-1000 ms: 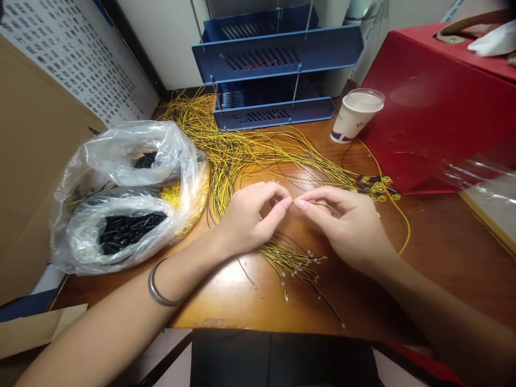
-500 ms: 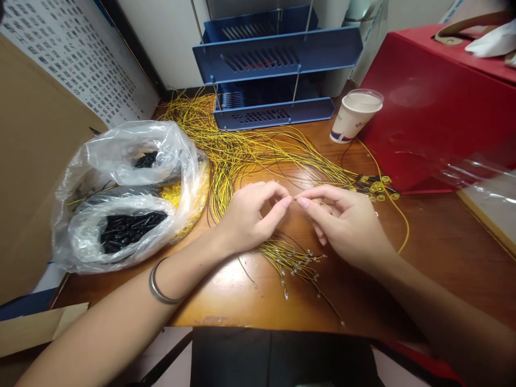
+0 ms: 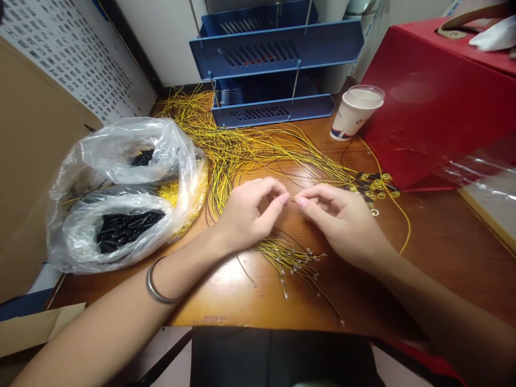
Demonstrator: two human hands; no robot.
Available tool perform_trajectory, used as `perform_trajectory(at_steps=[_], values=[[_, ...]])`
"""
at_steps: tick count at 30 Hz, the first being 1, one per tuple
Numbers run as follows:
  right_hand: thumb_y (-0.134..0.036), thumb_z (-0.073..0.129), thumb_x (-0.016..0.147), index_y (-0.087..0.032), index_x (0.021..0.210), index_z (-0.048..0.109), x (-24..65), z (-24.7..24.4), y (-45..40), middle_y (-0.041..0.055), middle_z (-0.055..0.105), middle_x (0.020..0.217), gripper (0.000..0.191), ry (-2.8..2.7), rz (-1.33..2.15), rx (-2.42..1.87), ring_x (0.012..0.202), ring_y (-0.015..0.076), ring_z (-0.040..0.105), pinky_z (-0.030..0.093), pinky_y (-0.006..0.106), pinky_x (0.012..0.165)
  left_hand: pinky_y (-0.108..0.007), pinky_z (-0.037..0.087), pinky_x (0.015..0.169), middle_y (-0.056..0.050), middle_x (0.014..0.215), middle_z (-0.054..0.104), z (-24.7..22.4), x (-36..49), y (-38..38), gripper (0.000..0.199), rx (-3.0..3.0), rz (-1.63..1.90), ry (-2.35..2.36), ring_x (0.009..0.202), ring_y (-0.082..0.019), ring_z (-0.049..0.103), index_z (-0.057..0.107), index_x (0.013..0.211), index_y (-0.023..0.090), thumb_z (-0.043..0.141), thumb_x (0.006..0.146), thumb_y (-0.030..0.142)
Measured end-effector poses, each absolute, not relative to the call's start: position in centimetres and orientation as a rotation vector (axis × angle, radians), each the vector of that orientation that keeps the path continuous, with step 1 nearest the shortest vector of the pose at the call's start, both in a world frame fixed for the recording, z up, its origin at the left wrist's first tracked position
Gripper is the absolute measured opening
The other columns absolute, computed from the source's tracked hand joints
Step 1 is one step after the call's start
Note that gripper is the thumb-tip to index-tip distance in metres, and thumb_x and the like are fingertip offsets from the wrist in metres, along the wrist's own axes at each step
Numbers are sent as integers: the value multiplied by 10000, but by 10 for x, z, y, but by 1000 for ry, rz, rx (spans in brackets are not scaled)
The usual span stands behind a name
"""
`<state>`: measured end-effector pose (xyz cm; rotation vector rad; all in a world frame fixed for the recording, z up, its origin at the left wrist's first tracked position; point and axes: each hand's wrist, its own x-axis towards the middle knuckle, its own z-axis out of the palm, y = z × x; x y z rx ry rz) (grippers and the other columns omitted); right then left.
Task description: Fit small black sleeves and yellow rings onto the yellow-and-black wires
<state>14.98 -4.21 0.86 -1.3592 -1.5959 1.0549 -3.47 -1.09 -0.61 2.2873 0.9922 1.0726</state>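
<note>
My left hand (image 3: pixel 255 210) is closed in a pinch above the wires, its thumb and forefinger pressed together. Whatever lies between those fingertips is too small to make out. Facing it, a short gap away, my right hand (image 3: pixel 336 215) pinches a thin wire; only its tiny tip (image 3: pixel 294 199) shows at the fingertips. Below the hands, a bunch of yellow and black wires (image 3: pixel 278 252) ends in small shiny terminals. A large tangle of similar wires (image 3: pixel 229 145) lies behind them. Several yellowish hexagonal caps (image 3: pixel 377 185) sit on wire ends right of my right hand.
Clear plastic bags (image 3: pixel 76 226) at the left hold black sleeves (image 3: pixel 131 230) and yellow rings (image 3: pixel 171 193). A blue tiered tray (image 3: pixel 278 54) stands at the back, near a paper cup (image 3: pixel 357 113) and a red box (image 3: pixel 439 107). The wooden table's (image 3: pixel 226 306) front edge is close.
The fingertips of my two hands have drawn slightly apart. The lower fingers of my right hand have curled in. A pale cap beside that hand now shows more fully.
</note>
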Motion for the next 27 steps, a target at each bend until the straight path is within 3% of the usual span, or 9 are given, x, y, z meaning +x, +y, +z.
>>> perform_trajectory(at_steps=[7, 12, 18, 22, 27], values=[[-337, 612, 901, -168, 886, 631, 148, 4, -42, -65, 473, 518, 171, -1414, 1293, -1349, 373, 65, 388, 293, 203, 355, -245, 464, 737, -3, 783, 684, -8, -35, -11, 92, 2301, 1064, 1007, 722, -111, 611, 623, 861, 145, 574, 924, 188], [-259, 629, 876, -150, 832, 660, 147, 7, -40, -16, 556, 639, 122, -1444, 1207, -1356, 499, 64, 418, 302, 195, 423, -259, 471, 754, -11, 819, 698, -7, -35, -11, 109, 2292, 1022, 1040, 747, -125, 622, 630, 879, 150, 557, 934, 209], [-266, 612, 880, -152, 833, 669, 148, 7, -40, 13, 627, 690, 136, -1491, 1171, -1344, 570, 96, 497, 374, 216, 503, -256, 491, 782, -46, 984, 726, -8, -35, -10, 172, 2292, 1039, 971, 840, -139, 659, 656, 1049, 140, 615, 892, 198], [-258, 621, 871, -153, 818, 667, 148, 7, -39, 26, 657, 730, 126, -1508, 1166, -1328, 617, 107, 540, 409, 223, 559, -256, 468, 728, -16, 817, 723, -8, -34, -9, 84, 2389, 1053, 981, 721, -125, 626, 699, 913, 153, 628, 896, 195], [-302, 625, 870, -162, 840, 651, 148, 5, -39, -5, 577, 643, 146, -1444, 1122, -1391, 534, 96, 468, 326, 222, 466, -242, 452, 694, -16, 754, 716, -7, -34, -9, 102, 2398, 1082, 990, 663, -109, 596, 714, 851, 137, 634, 899, 178]])
